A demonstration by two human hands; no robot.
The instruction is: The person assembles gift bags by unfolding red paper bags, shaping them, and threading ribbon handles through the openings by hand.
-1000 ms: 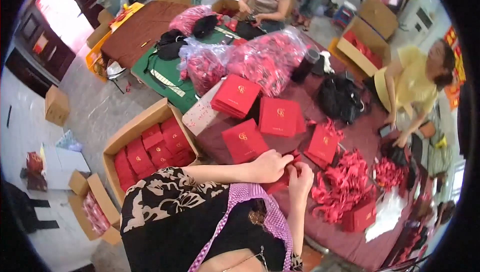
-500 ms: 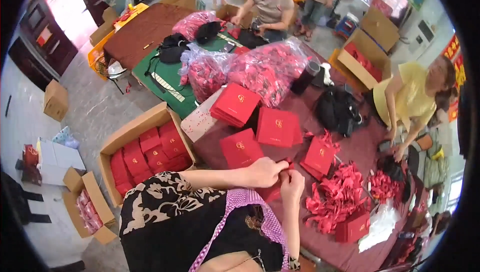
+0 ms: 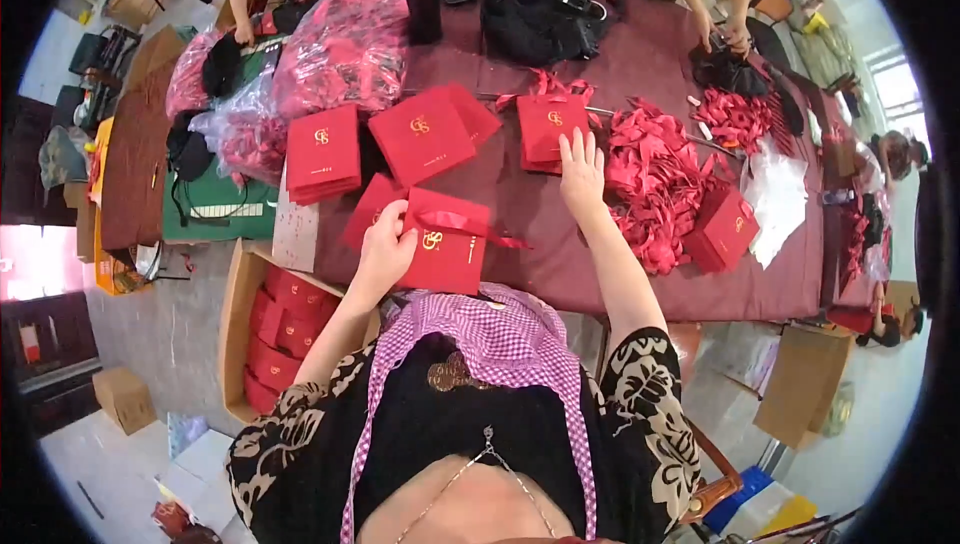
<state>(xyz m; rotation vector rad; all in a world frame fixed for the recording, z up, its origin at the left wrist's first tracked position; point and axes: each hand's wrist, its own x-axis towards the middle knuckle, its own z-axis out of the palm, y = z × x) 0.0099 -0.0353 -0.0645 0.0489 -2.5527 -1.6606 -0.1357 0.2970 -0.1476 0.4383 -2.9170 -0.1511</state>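
My left hand grips the left edge of a flat red paper gift bag with a gold emblem and a red ribbon handle, lying at the near edge of the maroon table. My right hand reaches forward, fingers spread, resting on the lower edge of another red bag farther out. Right of that hand lies a heap of red ribbon pieces. Two stacks of flat red bags sit to the left.
A cardboard box of finished red bags stands on the floor at my left. Clear sacks of red items, a dark tumbler and a black bag sit at the far side. Other people work across and at the right end.
My head tilted down and the view shifted. My hands, which were together at one bag, have parted: the left keeps the bag, the right has reached out to a bag farther away.
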